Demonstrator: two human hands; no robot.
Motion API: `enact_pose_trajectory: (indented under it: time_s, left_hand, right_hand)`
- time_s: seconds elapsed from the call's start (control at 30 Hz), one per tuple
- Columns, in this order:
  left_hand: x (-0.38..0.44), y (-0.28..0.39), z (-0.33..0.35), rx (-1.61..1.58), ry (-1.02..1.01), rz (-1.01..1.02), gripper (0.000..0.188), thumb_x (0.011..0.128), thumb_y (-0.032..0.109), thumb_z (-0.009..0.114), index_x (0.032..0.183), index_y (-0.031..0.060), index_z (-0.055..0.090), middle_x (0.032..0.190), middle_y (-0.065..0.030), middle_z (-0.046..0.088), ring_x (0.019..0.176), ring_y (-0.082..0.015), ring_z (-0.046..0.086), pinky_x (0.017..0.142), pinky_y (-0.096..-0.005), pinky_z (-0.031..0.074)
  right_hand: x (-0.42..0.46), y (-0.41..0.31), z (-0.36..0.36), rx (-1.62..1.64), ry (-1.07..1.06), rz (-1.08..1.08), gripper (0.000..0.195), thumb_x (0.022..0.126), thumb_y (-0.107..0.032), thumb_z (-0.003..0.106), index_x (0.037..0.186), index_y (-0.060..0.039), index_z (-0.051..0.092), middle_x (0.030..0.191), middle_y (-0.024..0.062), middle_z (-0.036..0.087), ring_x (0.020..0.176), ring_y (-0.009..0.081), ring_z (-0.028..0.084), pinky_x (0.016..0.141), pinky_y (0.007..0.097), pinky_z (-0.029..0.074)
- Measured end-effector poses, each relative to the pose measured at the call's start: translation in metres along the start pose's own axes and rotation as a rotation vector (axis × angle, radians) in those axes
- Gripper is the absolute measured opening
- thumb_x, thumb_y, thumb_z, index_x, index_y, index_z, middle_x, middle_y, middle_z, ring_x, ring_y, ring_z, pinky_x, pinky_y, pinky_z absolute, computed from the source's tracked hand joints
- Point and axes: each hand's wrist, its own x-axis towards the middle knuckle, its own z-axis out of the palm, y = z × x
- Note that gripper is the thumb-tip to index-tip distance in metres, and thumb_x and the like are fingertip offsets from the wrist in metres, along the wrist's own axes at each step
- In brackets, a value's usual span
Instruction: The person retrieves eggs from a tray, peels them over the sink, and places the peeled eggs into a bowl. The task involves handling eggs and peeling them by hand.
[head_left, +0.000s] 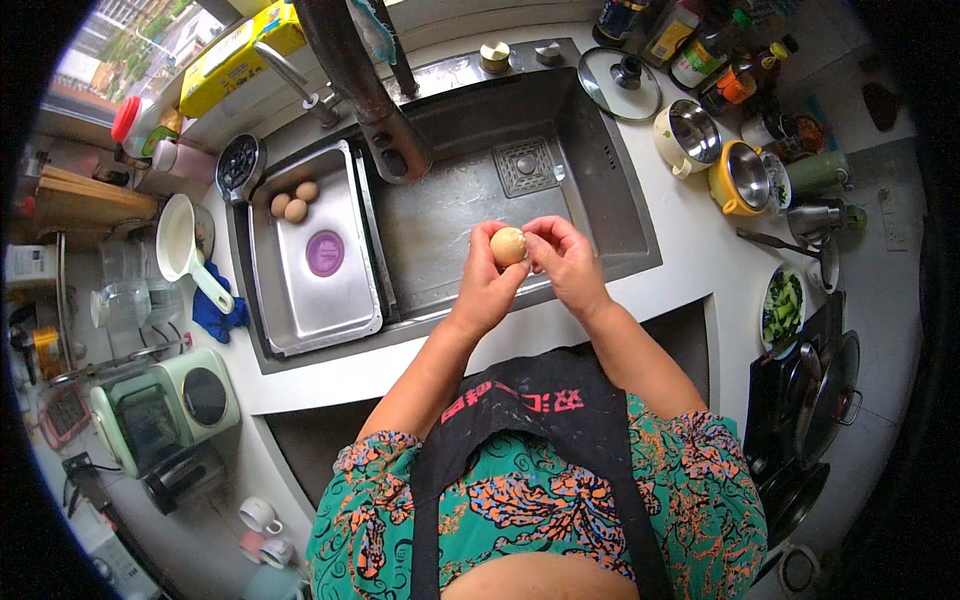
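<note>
Over the front of the sink basin (442, 247), my left hand (489, 281) grips a light brown egg (508, 246) between thumb and fingers. Its right edge looks pale and uneven, as if the shell is broken there. The thumb and forefinger of my right hand (564, 259) pinch at that edge, and its other fingers are curled. To the left, three brown eggs (295, 211) sit together at the far end of a stainless steel tray (315, 304). A purple disc (325, 253) shows on the tray's bottom.
A dark faucet (394, 146) reaches over the basin from behind. Left of the tray lie a white-green handled pan (176, 236) and a blue cloth (217, 311). Along the right counter stand a glass lid (619, 84), a cream pot (686, 133), a yellow pot (739, 178) and a bowl of chopped greens (783, 307).
</note>
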Motion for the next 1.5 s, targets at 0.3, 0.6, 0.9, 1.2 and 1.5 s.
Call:
enact_pose_trajectory:
  time_s: [0.3, 0.6, 0.9, 1.2, 1.5]
  left_hand:
    - [-0.003, -0.006, 0.013, 0.153, 0.023, 0.114, 0.044, 0.085, 0.005, 0.058, 0.118, 0.0044, 0.029, 0.1, -0.0076, 0.047, 0.086, -0.0106, 0.05, 0.072, -0.0237, 0.046]
    - [-0.001, 0.015, 0.002, -0.298, -0.121, -0.201, 0.039, 0.086, 0.007, 0.059, 0.116, 0.0086, 0.034, 0.096, -0.0052, 0.052, 0.075, -0.009, 0.052, 0.057, -0.0223, 0.045]
    - [-0.001, 0.011, 0.002, -0.189, -0.037, -0.066, 0.047, 0.086, 0.006, 0.058, 0.125, 0.0059, 0.033, 0.104, -0.006, 0.05, 0.085, -0.0125, 0.053, 0.071, -0.0244, 0.047]
    - [-0.003, -0.011, 0.013, 0.143, 0.003, 0.103, 0.048, 0.089, 0.004, 0.052, 0.13, 0.0007, 0.026, 0.117, -0.0162, 0.041, 0.104, -0.0217, 0.046, 0.088, -0.0306, 0.042]
    - [-0.002, 0.013, 0.01, -0.229, -0.066, -0.122, 0.043, 0.096, 0.017, 0.046, 0.131, 0.0097, 0.023, 0.105, -0.0063, 0.05, 0.078, -0.011, 0.05, 0.061, -0.0224, 0.043]
  right_hand:
    - [0.002, 0.012, -0.003, -0.394, 0.154, -0.241, 0.018, 0.09, -0.017, 0.056, 0.092, 0.0001, 0.057, 0.077, 0.0047, 0.059, 0.071, 0.0118, 0.056, 0.064, 0.0285, 0.047]
    - [0.007, 0.003, -0.011, 0.279, 0.045, 0.156, 0.009, 0.091, -0.013, 0.053, 0.09, -0.0044, 0.056, 0.071, 0.0006, 0.055, 0.062, 0.0074, 0.052, 0.058, 0.0219, 0.046]
    - [0.01, 0.0, -0.013, 0.264, -0.018, 0.239, 0.017, 0.093, -0.02, 0.048, 0.09, -0.0055, 0.056, 0.072, -0.0013, 0.054, 0.057, 0.0042, 0.046, 0.049, 0.018, 0.036]
    - [0.012, 0.001, 0.0, -0.329, 0.117, -0.108, 0.025, 0.094, -0.02, 0.046, 0.085, 0.0004, 0.056, 0.073, 0.01, 0.06, 0.067, 0.0171, 0.057, 0.062, 0.0314, 0.046]
    - [0.013, -0.002, 0.002, -0.217, 0.11, -0.002, 0.029, 0.096, -0.024, 0.045, 0.081, -0.0016, 0.056, 0.07, 0.006, 0.058, 0.058, 0.0107, 0.054, 0.05, 0.0259, 0.044]
